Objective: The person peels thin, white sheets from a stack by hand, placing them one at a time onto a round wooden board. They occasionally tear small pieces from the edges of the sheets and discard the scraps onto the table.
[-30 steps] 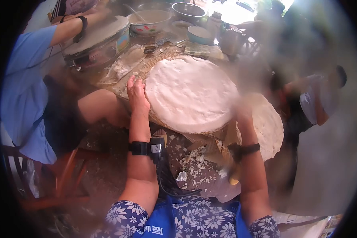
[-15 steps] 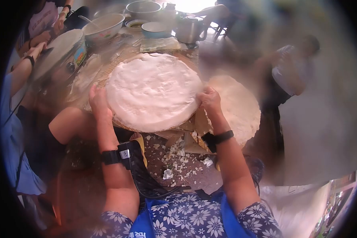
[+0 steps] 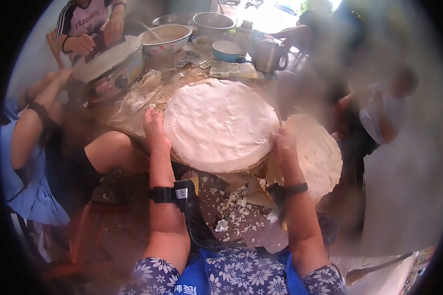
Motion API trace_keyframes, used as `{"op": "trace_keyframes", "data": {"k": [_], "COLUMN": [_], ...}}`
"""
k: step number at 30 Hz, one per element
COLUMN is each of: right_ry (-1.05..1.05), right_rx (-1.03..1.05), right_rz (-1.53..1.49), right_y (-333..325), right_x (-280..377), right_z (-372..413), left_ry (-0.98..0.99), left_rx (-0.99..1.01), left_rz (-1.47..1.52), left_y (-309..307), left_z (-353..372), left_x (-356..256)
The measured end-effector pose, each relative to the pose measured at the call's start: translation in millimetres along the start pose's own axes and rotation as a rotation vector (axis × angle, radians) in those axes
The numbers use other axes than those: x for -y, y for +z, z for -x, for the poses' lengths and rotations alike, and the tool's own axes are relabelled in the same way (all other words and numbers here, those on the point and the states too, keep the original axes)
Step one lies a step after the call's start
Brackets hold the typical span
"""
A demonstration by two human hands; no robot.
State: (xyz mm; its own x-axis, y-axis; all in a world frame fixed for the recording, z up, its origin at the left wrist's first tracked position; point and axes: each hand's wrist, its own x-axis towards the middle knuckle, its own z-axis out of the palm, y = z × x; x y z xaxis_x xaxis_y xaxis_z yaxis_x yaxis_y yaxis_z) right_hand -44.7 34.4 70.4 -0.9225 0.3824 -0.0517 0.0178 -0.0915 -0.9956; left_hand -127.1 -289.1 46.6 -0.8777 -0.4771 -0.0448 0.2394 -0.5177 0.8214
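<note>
A large, round, white dough-like slab [image 3: 219,123] with an uneven top lies in front of me at the near edge of the table. A thin brownish rim shows along its underside; what bears it is mostly hidden. My left hand [image 3: 157,132] grips the slab's left edge, fingers pointing up along its side. On the opposite edge, my right hand [image 3: 284,146] is closed, its fingers curled at the rim. A second pale round slab [image 3: 316,155] stands tilted beyond my right hand, partly behind it and my forearm.
On the table [image 3: 125,115] stand a flowered basin [image 3: 166,46] with a spoon, a metal bowl [image 3: 213,22], a blue bowl [image 3: 226,50] and a metal jug [image 3: 268,55]. At left, people sit near a drum-like container [image 3: 115,73]. White crumbs [image 3: 238,206] litter the floor.
The view has turned, so the table, slab and both hands appear farther right and slightly lower. Both hands remain at the slab's edges. More of the person at the upper left shows.
</note>
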Motion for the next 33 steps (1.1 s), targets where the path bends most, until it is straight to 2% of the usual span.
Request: {"op": "trace_keyframes", "data": {"k": [5,8,11,14,18,19,22,26,28,31,33], "right_ry": [-0.013,-0.132,-0.128,-0.179,-0.281,-0.283,-0.347,-0.594,-0.637,-0.43,-0.376], "right_rx": [0.011,0.052,0.049,-0.025,-0.165,-0.223,-0.216,-0.145,-0.095,-0.158,-0.188], "right_rz": [0.04,0.013,0.177,0.311,0.55,0.687,0.651,0.866,0.881,0.671,0.64], "right_y": [-0.7,-1.8,-2.6,-15.6,-12.0,-12.6,-11.8,-18.5,-26.3,-56.6,-85.2], "right_x": [1.3,-1.1,5.7,-28.5,-20.6,-18.1,-9.1,-15.0,-16.1,-12.6,-1.1], "right_z": [0.8,-3.8,-1.4,-27.5,-15.5,-12.5,0.1,0.8,0.7,-4.5,6.4], "left_ry": [0.006,0.017,0.015,-0.004,0.071,0.085,0.103,0.1,0.212,0.35,0.48], "left_rx": [-0.009,0.034,0.038,0.068,0.096,0.096,0.134,0.074,0.039,0.041,0.151], "left_rz": [-0.069,-0.09,-0.089,-0.036,-0.07,-0.076,-0.077,-0.106,-0.283,-0.503,-0.628], "left_y": [-1.8,-0.6,-3.1,-8.5,-8.6,-6.3,-12.1,-3.4,3.5,14.8,24.5], "left_z": [-4.6,-3.1,-9.4,-16.8,-12.0,-7.8,-14.3,-12.7,-11.1,-6.7,-0.5], "left_x": [2.8,2.6,11.4,19.8,17.2,14.8,21.8,22.6,22.8,29.5,35.4]}}
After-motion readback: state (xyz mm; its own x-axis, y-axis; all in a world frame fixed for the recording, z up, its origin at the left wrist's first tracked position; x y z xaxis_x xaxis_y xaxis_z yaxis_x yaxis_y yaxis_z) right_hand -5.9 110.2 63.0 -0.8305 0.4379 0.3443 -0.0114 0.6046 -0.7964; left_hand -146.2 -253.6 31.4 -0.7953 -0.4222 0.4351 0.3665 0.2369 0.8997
